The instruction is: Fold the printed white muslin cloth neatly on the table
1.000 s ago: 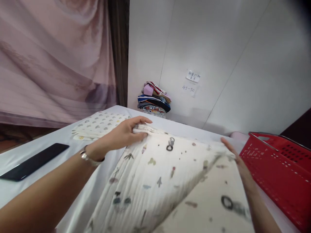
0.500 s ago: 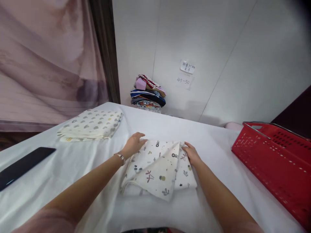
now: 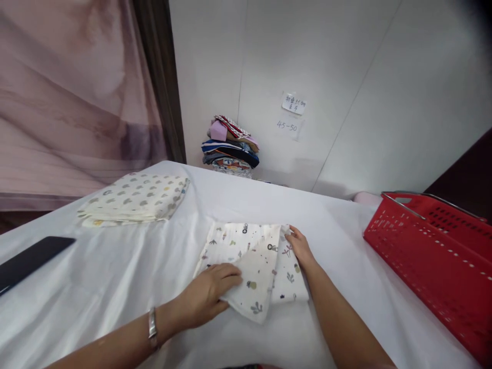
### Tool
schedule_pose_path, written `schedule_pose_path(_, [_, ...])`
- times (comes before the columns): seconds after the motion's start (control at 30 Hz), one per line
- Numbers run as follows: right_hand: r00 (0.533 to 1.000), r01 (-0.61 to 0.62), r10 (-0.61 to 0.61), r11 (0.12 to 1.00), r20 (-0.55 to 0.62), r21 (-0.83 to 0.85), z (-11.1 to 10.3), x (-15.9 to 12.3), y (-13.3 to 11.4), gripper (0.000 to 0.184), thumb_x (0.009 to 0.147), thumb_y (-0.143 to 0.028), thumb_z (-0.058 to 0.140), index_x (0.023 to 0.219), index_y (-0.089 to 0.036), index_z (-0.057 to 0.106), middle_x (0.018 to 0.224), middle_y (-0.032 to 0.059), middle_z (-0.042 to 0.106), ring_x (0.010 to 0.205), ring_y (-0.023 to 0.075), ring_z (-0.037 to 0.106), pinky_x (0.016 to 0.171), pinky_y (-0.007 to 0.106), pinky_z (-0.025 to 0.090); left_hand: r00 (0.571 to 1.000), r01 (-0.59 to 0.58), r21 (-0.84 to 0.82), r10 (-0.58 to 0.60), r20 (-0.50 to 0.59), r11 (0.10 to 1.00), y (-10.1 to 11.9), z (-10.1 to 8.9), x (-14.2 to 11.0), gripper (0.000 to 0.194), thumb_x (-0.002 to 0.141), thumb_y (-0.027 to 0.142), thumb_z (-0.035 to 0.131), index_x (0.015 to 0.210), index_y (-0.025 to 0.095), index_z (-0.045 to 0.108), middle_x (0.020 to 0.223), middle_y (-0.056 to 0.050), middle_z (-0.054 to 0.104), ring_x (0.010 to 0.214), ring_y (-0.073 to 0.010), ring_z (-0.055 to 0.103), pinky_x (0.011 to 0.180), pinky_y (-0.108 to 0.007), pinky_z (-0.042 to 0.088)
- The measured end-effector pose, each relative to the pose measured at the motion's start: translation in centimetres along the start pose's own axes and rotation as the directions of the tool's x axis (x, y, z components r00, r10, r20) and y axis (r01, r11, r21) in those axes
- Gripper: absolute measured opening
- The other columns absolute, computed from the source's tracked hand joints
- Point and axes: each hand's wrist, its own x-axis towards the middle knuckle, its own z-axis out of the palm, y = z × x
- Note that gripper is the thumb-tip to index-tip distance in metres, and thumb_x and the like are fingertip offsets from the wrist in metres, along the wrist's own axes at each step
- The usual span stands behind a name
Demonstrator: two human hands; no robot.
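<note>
A white muslin cloth (image 3: 251, 256) printed with small plants, dots and figures lies folded on the white-covered table, its top layer turned over into a slanting flap. My left hand (image 3: 213, 292) is at the flap's lower left edge, fingers over it and thumb beneath, closed on the fabric. At the far right corner, my right hand (image 3: 302, 248) grips the cloth between thumb and fingers. The cloth's lower left part is hidden behind my left hand.
A second folded cloth with grey prints (image 3: 142, 197) lies at the table's far left, behind a black phone-like slab (image 3: 34, 259). A red perforated basket (image 3: 430, 261) stands on the right. Stacked folded fabrics (image 3: 230, 148) rise beyond the far edge, against the wall.
The cloth has come down from being held up close to me onto the table. My left hand has moved from its far left corner to the flap's near edge; my right stays at the corner.
</note>
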Motion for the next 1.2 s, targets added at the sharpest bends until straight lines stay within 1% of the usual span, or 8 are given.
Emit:
schedule_pose_path(0.13, [1.000, 0.025, -0.026, 1.000, 0.010, 0.003, -0.2, 0.1, 0.7, 0.058, 0.065, -0.035, 0.061, 0.119, -0.016, 0.051, 0.078, 0.0019, 0.064, 0.064, 0.0159, 0.060, 0.058, 0.026, 0.045, 0.959, 0.251, -0.289, -0.278, -0.056, 0.924, -0.9, -1.5, 1.8, 0.019, 0.077, 0.019, 0.045, 0.085, 0.022, 0.063, 0.088, -0.001, 0.065, 0.083, -0.0172, 0.059, 0.077, -0.030, 0.046])
schedule_pose_path(0.17, [1.000, 0.029, -0.029, 1.000, 0.011, -0.001, -0.2, 0.0, 0.7, 0.058, 0.065, -0.035, 0.061, 0.119, -0.016, 0.051, 0.078, 0.0020, 0.064, 0.065, 0.0159, 0.060, 0.058, 0.026, 0.045, 0.897, 0.368, -0.388, -0.432, -0.091, 0.845, -1.6, -1.8, 2.2, 0.019, 0.079, 0.023, 0.043, 0.079, 0.020, 0.062, 0.081, -0.001, 0.065, 0.077, -0.0167, 0.059, 0.071, -0.028, 0.047])
schedule_pose_path(0.27, [0.999, 0.041, -0.041, 0.997, -0.002, -0.065, -0.2, -0.3, 0.3, 0.055, 0.066, -0.033, 0.060, 0.117, -0.016, 0.053, 0.072, 0.0004, 0.063, 0.062, 0.0148, 0.058, 0.056, 0.024, 0.044, 0.603, 0.568, -0.656, -0.794, -0.079, 0.496, -4.5, -2.1, 3.0, 0.025, 0.076, 0.038, 0.048, 0.079, 0.016, 0.059, 0.068, -0.002, 0.063, 0.066, -0.0186, 0.060, 0.057, -0.027, 0.046])
schedule_pose_path(0.37, [0.998, 0.057, -0.060, 0.992, -0.021, -0.114, -0.1, -0.5, 0.0, 0.054, 0.066, -0.033, 0.060, 0.116, -0.015, 0.055, 0.065, -0.0022, 0.059, 0.058, 0.0135, 0.055, 0.053, 0.023, 0.042, 0.504, 0.587, -0.707, -0.861, -0.061, 0.394, -6.9, -1.8, 3.4, 0.024, 0.069, 0.038, 0.056, 0.074, 0.015, 0.057, 0.066, -0.002, 0.062, 0.063, -0.0181, 0.059, 0.055, -0.026, 0.044])
schedule_pose_path(0.73, [0.998, 0.058, -0.060, 0.994, -0.016, -0.089, 0.0, -0.9, -0.2, 0.052, 0.069, -0.036, 0.059, 0.116, -0.016, 0.055, 0.072, 0.0001, 0.063, 0.062, 0.0147, 0.058, 0.056, 0.023, 0.044, 0.528, 0.599, -0.445, -0.746, -0.407, 0.666, -8.4, -1.4, 5.8, 0.025, 0.078, 0.039, 0.044, 0.085, 0.020, 0.059, 0.074, 0.000, 0.062, 0.068, -0.0148, 0.054, 0.059, -0.023, 0.037])
schedule_pose_path(0.87, [0.998, 0.056, -0.056, 0.997, -0.002, -0.051, 0.2, -1.1, -0.6, 0.051, 0.069, -0.042, 0.062, 0.114, -0.017, 0.056, 0.078, 0.0025, 0.065, 0.068, 0.0166, 0.061, 0.060, 0.024, 0.047, 0.481, 0.756, -0.272, -0.788, -0.384, 0.595, -9.3, -1.1, 5.6, 0.022, 0.077, 0.039, 0.045, 0.074, 0.020, 0.056, 0.064, 0.000, 0.058, 0.060, -0.0146, 0.049, 0.054, -0.024, 0.031])
schedule_pose_path(1.1, [0.997, -0.069, 0.073, 0.990, 0.020, -0.124, 0.6, 0.0, -1.8, 0.069, 0.067, -0.042, 0.066, 0.129, -0.023, 0.042, 0.089, 0.0040, 0.064, 0.070, 0.0156, 0.061, 0.055, 0.023, 0.047, 0.535, 0.707, -0.273, -0.746, -0.398, 0.652, -10.3, -1.0, 5.3, 0.028, 0.077, 0.045, 0.043, 0.077, 0.021, 0.056, 0.062, 0.002, 0.055, 0.059, -0.0135, 0.049, 0.056, -0.023, 0.033])
schedule_pose_path(1.2, [1.000, -0.017, 0.022, 0.961, 0.016, -0.276, 0.8, 0.8, -1.8, 0.059, 0.063, -0.040, 0.066, 0.119, -0.025, 0.053, 0.090, 0.0032, 0.062, 0.066, 0.0142, 0.058, 0.048, 0.021, 0.044, 0.554, 0.694, -0.290, -0.746, -0.370, 0.659, -10.4, -1.2, 5.4, 0.030, 0.075, 0.047, 0.046, 0.085, 0.021, 0.058, 0.069, 0.001, 0.059, 0.065, -0.0148, 0.052, 0.059, -0.023, 0.035])
